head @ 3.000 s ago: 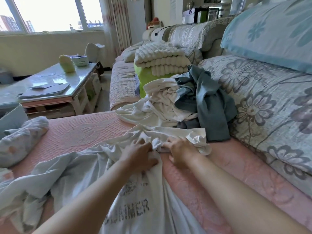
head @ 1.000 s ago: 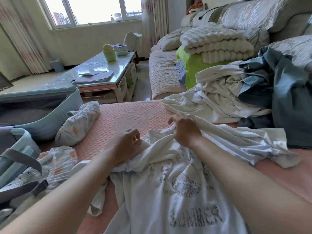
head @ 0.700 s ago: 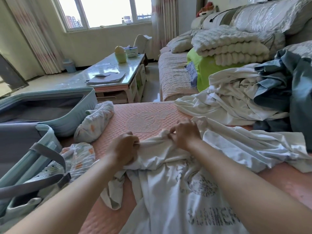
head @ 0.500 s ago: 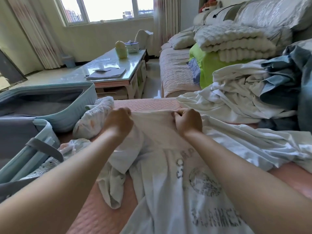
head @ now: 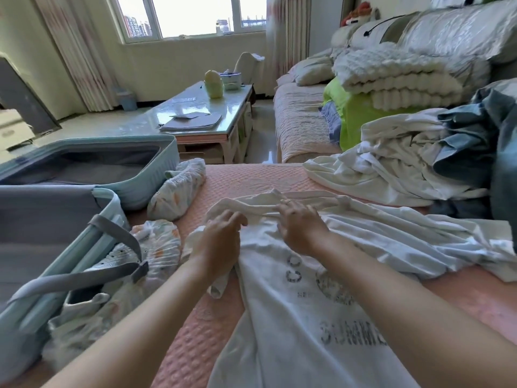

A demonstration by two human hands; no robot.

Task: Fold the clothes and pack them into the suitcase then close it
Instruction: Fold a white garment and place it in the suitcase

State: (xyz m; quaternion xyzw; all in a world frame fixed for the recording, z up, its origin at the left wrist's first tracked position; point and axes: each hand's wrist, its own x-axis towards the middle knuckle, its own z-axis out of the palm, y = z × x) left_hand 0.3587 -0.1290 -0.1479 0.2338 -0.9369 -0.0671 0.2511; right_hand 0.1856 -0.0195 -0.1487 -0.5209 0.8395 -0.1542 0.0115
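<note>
Large print: "SUMM" in dark, worn block capitals, low on the front of the white T-shirt [head: 279,317]; the rest of the word is hidden under the right forearm [head: 405,317].
Upper print: a "C" with an "O" just below it, at the left edge of a round emblem [head: 326,285] on the same shirt front; the forearm covers any further letters.
Small line: beside the emblem's lower left, beginning "SE"; otherwise too blurred to read.
Emblem: mostly covered, nothing legible.
Papers [head: 193,121] on the table [head: 195,102]: too small to read.
</note>
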